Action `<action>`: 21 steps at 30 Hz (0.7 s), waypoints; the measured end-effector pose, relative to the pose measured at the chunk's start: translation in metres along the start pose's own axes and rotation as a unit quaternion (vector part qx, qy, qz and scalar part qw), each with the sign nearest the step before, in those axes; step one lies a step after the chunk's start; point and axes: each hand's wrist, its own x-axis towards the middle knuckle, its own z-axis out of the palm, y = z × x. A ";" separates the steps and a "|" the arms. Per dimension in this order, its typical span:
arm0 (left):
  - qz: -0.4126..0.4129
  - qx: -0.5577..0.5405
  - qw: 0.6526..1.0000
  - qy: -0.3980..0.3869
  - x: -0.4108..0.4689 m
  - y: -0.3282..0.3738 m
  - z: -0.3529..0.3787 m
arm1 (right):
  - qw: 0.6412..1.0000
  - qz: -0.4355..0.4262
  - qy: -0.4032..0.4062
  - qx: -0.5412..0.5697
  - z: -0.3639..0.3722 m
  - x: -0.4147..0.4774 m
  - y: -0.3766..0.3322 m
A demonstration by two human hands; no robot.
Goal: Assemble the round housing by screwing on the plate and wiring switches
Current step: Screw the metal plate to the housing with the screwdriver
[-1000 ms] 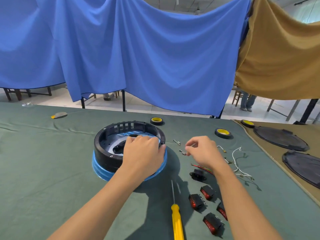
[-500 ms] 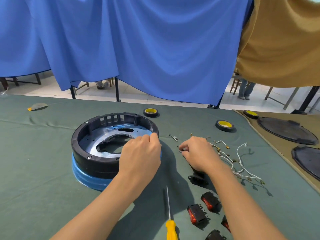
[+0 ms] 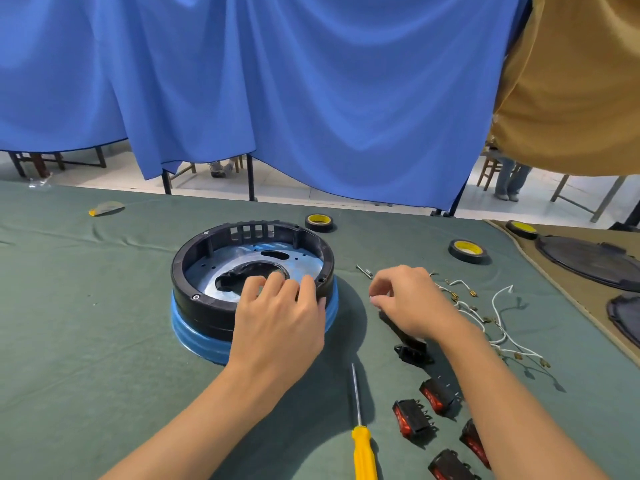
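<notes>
Plate-screwing step: left hand [image 3: 280, 317] spread flat, steadying housing [image 3: 204, 268]; right hand [image 3: 408, 303] fingers pinched, apparently on a screw. Next: seat it in plate [image 3: 207, 275].

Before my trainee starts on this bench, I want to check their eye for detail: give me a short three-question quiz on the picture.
1. True or false: the yellow-handled screwdriver is held in a hand.
2. Where does the left hand rest? A) on the round housing B) on a tape roll C) on the white wires
3. Fill in: the right hand hovers with fingertips pinched, to the ___ of the housing.

Key: 1 false, it lies on the green cloth; 2 A; 3 right.
</notes>
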 end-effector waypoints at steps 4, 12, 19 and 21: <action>-0.012 0.010 1.000 0.016 -0.004 -0.001 0.002 | 0.992 -0.062 0.014 0.105 -0.009 -0.010 -0.023; -0.002 0.032 0.999 0.037 -0.009 -0.001 0.005 | 0.956 -0.098 0.141 0.238 -0.002 -0.014 -0.054; -0.007 0.030 0.998 0.046 -0.008 0.000 0.007 | 0.949 -0.124 0.196 0.213 0.006 -0.010 -0.058; -0.008 0.029 0.999 0.043 -0.008 0.001 0.007 | 0.951 -0.133 0.197 0.196 0.008 -0.009 -0.058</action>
